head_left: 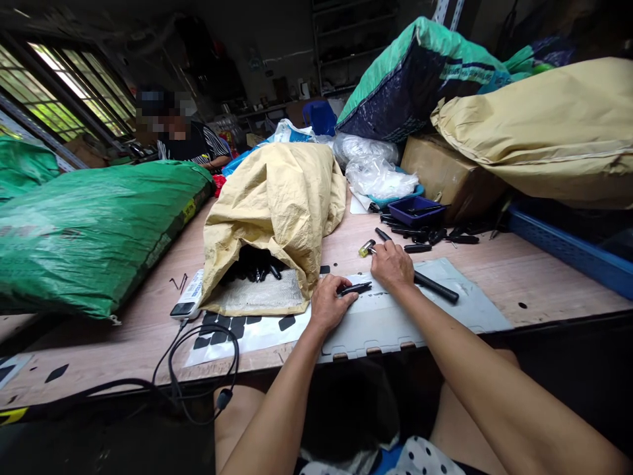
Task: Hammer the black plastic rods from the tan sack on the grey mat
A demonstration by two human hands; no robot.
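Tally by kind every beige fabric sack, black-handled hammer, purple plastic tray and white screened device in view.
Beige fabric sacks: 2
Black-handled hammer, in the right hand: 1
Purple plastic tray: 1
White screened device: 1
Total: 5

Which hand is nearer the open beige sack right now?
Left. The left hand is close beside the open beige sack, at its right edge; the right hand is farther right, around the hammer.

Bare arms and knees around soft white cloth with round black polka dots [422, 457].
Beside that dotted cloth, at its left, shows a plain blue patch of fabric [388, 458]; left forearm [281, 409], right forearm [475, 369], left hand [330, 302] and right hand [393, 265] are uncovered down to the fingers.
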